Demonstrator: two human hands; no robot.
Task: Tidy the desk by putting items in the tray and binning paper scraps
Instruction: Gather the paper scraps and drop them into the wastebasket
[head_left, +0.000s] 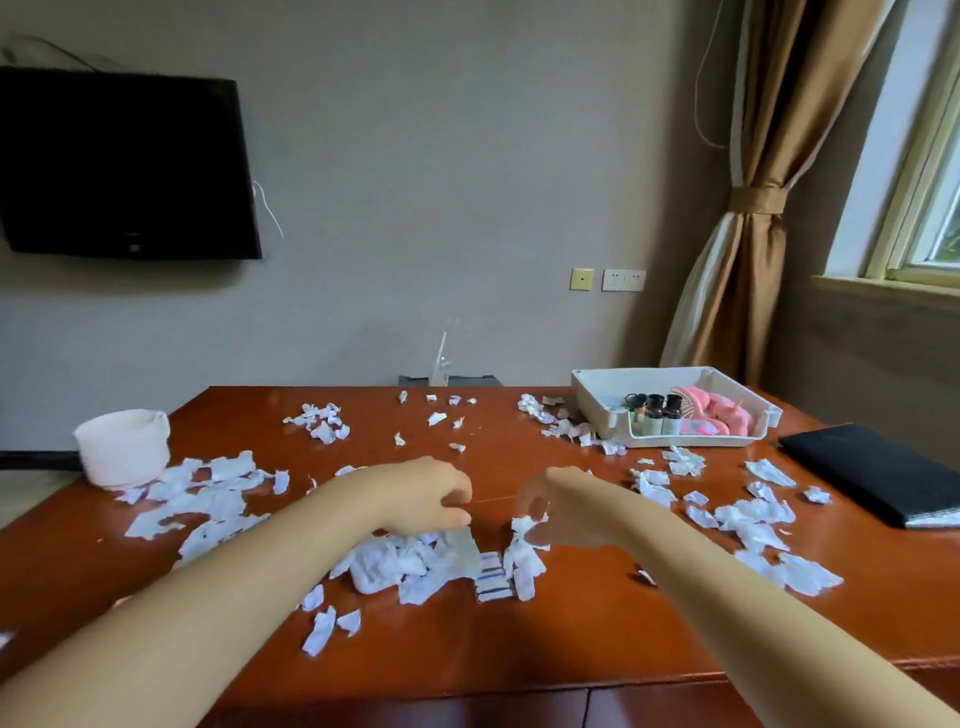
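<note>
White paper scraps (415, 564) litter the desk (467, 644); left hand (423, 493) and right hand (563, 506) each grip-pinch a thin thread (491, 500).

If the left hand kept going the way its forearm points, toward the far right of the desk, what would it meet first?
Most likely the right hand, which sits just beyond the left hand across a small gap. Farther along that line is the white tray. Depth is uncertain from this one view.

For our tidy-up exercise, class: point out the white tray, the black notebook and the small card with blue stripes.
white tray (602, 415): head view, on its bare left wall.
black notebook (878, 467): head view, middle of its cover.
card with blue stripes (491, 577): head view, centre of its striped face.
</note>
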